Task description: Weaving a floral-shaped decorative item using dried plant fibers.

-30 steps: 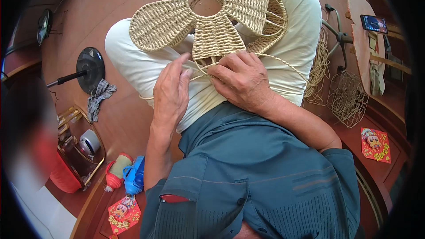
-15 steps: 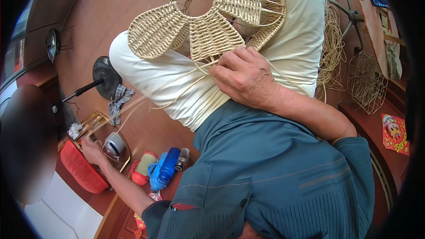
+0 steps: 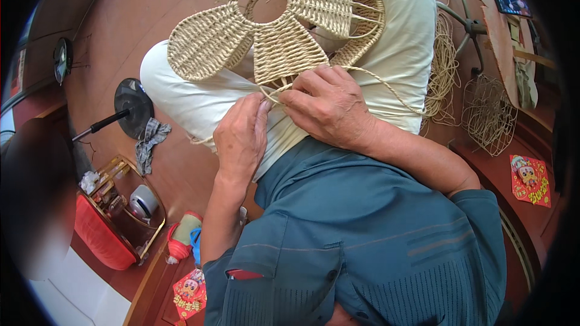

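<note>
Props woven flower (image 3: 289, 53) across white-trousered legs (image 3: 402, 30), likely for steadiness; pinches cord (image 3: 277, 91) below lower petal with left hand (image 3: 241, 136) and right hand (image 3: 329, 107), both curled nearly closed, presumably for tension.

Strand (image 3: 389, 89), seemingly partly behind right hand (image 3: 329, 107)
</note>
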`<state>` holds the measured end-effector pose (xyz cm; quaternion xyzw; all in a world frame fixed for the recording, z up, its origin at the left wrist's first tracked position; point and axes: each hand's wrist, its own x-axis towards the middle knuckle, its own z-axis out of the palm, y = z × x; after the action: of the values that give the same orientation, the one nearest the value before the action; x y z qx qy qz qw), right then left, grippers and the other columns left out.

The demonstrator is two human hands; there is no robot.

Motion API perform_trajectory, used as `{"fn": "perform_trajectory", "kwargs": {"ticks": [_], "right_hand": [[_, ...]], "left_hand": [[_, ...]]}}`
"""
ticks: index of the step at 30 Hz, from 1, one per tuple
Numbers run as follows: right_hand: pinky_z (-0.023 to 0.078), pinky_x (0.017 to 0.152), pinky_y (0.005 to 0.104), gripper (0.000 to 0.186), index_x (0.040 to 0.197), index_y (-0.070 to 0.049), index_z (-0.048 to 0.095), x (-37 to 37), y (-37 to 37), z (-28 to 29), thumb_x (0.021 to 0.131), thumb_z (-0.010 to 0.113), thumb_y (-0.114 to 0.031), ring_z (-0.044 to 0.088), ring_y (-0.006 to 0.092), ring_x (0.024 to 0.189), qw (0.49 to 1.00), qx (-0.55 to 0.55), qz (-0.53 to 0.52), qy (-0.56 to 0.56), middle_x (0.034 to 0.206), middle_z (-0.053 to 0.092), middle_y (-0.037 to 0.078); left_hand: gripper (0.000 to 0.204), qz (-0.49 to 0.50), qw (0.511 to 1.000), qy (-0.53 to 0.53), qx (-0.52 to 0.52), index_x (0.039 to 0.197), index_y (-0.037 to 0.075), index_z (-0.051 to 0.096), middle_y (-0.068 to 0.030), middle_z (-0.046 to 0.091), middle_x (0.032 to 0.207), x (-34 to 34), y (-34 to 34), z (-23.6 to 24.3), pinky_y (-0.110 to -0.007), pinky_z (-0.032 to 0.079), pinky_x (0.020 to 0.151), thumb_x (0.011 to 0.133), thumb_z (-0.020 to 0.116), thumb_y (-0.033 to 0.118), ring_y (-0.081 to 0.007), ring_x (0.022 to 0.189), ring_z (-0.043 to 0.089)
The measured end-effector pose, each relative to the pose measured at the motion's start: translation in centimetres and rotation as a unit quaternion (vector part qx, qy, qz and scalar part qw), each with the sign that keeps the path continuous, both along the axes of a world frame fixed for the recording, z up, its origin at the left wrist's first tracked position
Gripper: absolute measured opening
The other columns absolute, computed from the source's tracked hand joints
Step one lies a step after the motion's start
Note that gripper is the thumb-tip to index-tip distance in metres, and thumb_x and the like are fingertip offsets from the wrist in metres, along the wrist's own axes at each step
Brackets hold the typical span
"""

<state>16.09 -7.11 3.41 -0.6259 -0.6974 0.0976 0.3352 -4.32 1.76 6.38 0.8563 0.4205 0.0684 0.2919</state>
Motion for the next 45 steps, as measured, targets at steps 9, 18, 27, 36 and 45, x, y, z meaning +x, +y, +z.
{"fn": "perform_trajectory", "kwargs": {"ticks": [9,18,27,36,45], "right_hand": [[0.046,0.082,0.0382,0.013,0.092,-0.016,0.069,0.5,-0.3,-0.7,0.087,0.080,-0.021,0.061,0.0204,0.095,1.000,0.013,-0.009,0.000,0.097,0.059,0.000],[0.045,0.081,0.0385,0.012,0.093,-0.015,0.069,0.3,0.3,-0.4,0.088,0.079,-0.020,0.061,0.0207,0.093,1.000,0.019,0.018,0.015,0.096,0.059,0.000],[0.047,0.080,0.0380,0.017,0.104,-0.018,0.075,0.4,0.3,0.0,0.089,0.082,-0.021,0.062,0.0203,0.092,1.000,0.013,0.021,-0.017,0.095,0.062,-0.002],[0.049,0.081,0.0385,0.022,0.108,-0.017,0.076,0.4,0.2,-0.2,0.088,0.083,-0.022,0.064,0.0225,0.093,0.999,-0.011,0.016,-0.044,0.098,0.064,-0.001],[0.049,0.080,0.0389,0.027,0.110,-0.014,0.074,0.7,0.2,-0.3,0.088,0.086,-0.024,0.066,0.0235,0.092,1.000,0.008,0.005,-0.024,0.096,0.069,0.001]], "left_hand": [[0.022,0.214,0.955,0.098,0.179,0.119,0.003,0.076,-0.0194,0.079,0.107,-15.5,6.2,2.5,-0.044,0.059,0.086,0.111,0.063,0.017,-0.0362,0.097,0.077],[0.040,0.445,0.643,0.616,0.096,0.124,0.011,0.080,-0.0224,0.082,0.118,-49.3,9.8,11.2,-0.063,0.058,0.092,0.107,0.063,0.043,-0.0488,0.110,0.076],[0.030,0.062,0.989,-0.127,0.045,0.128,0.006,0.075,-0.0152,0.078,0.116,-1.0,-3.3,-0.8,-0.045,0.059,0.095,0.098,0.077,0.005,-0.0344,0.106,0.075],[0.015,0.012,0.984,0.016,0.179,0.110,0.009,0.073,-0.0090,0.060,0.085,1.4,-4.1,-4.7,-0.045,0.050,0.070,0.096,0.069,0.008,-0.0305,0.078,0.063],[0.017,-0.039,0.983,0.074,0.161,0.106,0.008,0.075,-0.0084,0.063,0.088,1.9,-3.7,-4.6,-0.045,0.049,0.075,0.091,0.067,0.008,-0.0306,0.082,0.064]]}}
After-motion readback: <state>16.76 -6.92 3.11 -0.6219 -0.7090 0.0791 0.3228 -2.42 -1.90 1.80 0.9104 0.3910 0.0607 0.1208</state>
